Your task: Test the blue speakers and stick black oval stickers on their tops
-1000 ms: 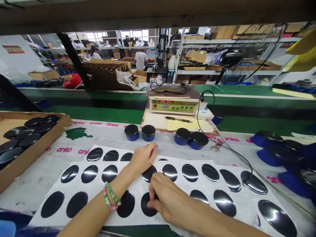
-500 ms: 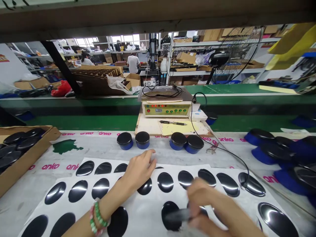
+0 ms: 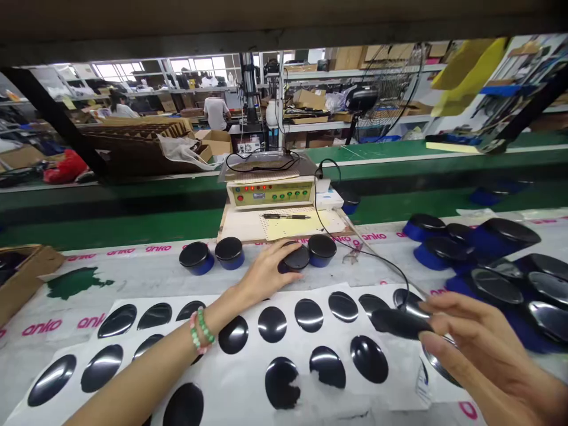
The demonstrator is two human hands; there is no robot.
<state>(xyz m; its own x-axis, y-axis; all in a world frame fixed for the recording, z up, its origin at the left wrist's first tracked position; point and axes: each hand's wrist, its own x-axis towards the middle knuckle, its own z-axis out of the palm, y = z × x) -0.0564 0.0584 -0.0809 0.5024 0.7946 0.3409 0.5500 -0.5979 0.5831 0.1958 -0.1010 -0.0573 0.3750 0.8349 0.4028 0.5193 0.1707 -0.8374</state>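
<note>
White sheets [image 3: 239, 378] bearing rows of glossy black discs [image 3: 272, 324] lie across the table. My left hand [image 3: 270, 269], wearing bead bracelets at the wrist, has its fingers around a black-topped round piece [image 3: 296, 258]. Right beside that piece stands another black and blue piece [image 3: 322, 250], with two more [image 3: 196, 258] to the left of the hand. On the right, my right hand [image 3: 457, 331] pinches a dark, thin disc [image 3: 399, 322] by its edge, tilted above the sheets. Torn white film covers parts of the lower discs.
Behind the pieces sits a control box [image 3: 271, 192] with lit red lights, near a notepad and pen [image 3: 286, 216]. A black cable runs rightward. Several blue and black pieces [image 3: 444, 251] crowd the right side; a cardboard box [image 3: 33, 269] is at left. People work in the background.
My left hand has reached a round piece and taken hold of it. My right hand has moved right, with a dark disc now clearly visible in its fingers. The view has shifted right.
</note>
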